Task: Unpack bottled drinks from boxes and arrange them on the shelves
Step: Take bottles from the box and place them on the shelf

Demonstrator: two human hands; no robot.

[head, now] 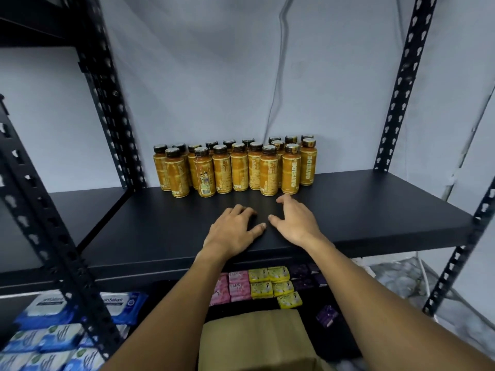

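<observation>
Several yellow bottled drinks (235,167) with black caps stand upright in two rows at the back of a black shelf (375,210). My left hand (233,231) hovers over the shelf in front of them, fingers loosely bent, holding nothing. My right hand (294,220) is beside it, fingers spread and empty, its fingertips close to the frontmost bottles without touching them. A brown cardboard box (254,341) sits below, between my forearms; its contents are hidden.
Black perforated uprights (107,89) frame the shelf, with another rack (40,210) at the left. The lower shelf holds pink, yellow and purple soap packs (267,285). Blue and white wipe packs (53,330) lie at the lower left. Bare shelf surface extends to the right of the bottles.
</observation>
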